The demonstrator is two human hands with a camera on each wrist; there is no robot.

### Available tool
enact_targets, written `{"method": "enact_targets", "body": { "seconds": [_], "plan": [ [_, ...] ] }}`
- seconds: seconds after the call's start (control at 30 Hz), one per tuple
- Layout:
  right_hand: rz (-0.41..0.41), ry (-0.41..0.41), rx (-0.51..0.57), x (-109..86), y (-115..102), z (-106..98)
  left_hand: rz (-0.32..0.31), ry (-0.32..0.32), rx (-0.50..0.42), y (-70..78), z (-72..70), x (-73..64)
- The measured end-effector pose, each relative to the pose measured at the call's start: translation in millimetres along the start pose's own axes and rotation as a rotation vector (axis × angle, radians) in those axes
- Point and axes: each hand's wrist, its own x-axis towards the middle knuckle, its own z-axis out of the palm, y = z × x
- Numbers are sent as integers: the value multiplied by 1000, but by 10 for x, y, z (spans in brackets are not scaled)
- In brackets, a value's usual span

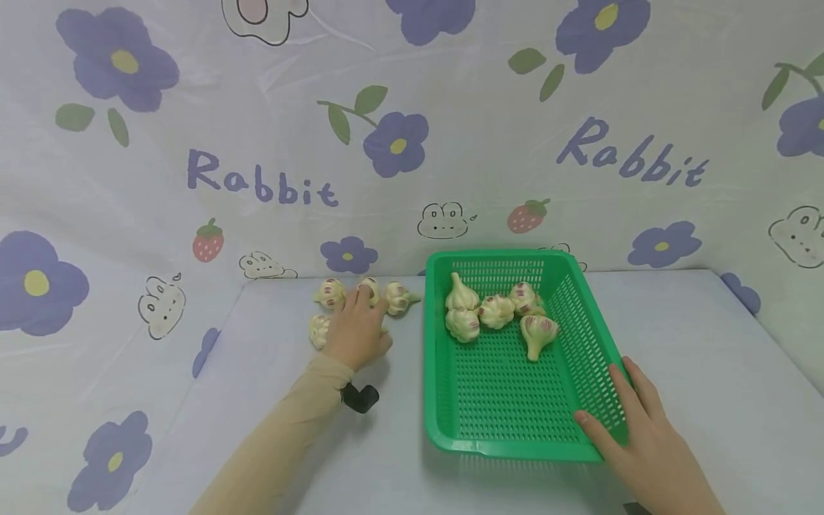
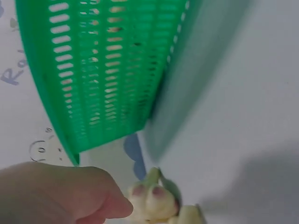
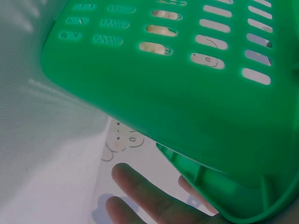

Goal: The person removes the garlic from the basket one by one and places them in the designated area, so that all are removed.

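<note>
My left hand (image 1: 357, 330) reaches palm down over a small group of garlic bulbs, its fingertips right at a far garlic bulb (image 1: 369, 286). Beside it lie garlic bulbs to the right (image 1: 398, 297), upper left (image 1: 331, 292) and lower left (image 1: 318, 330). Part of another shows by the thumb; the palm hides the rest. In the left wrist view the thumb (image 2: 70, 193) is close to a garlic bulb (image 2: 156, 203). My right hand (image 1: 656, 443) holds the green basket (image 1: 515, 449) at its near right corner, thumb inside the rim, fingers (image 3: 145, 189) outside.
Inside the basket, several garlic bulbs (image 1: 496, 312) are gathered toward the far end, one (image 1: 538, 335) with its stem toward me. The pale table (image 1: 695, 322) backs onto a hanging cloth (image 1: 476, 93) printed with flowers and rabbits.
</note>
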Motion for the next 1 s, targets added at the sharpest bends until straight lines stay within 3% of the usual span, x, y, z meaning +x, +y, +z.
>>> {"method": "enact_targets", "body": {
  "seconds": [0.2, 0.43, 0.7, 1.0],
  "plan": [
    [-15, 24, 8, -22, -1, 8, 26, 60, -36, 102, -173, -63],
    [-14, 25, 6, -29, 3, 14, 40, 74, -63, 312, -485, -136],
    [-9, 19, 5, -28, 10, 14, 173, 234, -53, 573, -729, -211],
    [-13, 26, 2, -14, 7, 20, 262, 239, -122, 885, -851, -190]
  ]
}}
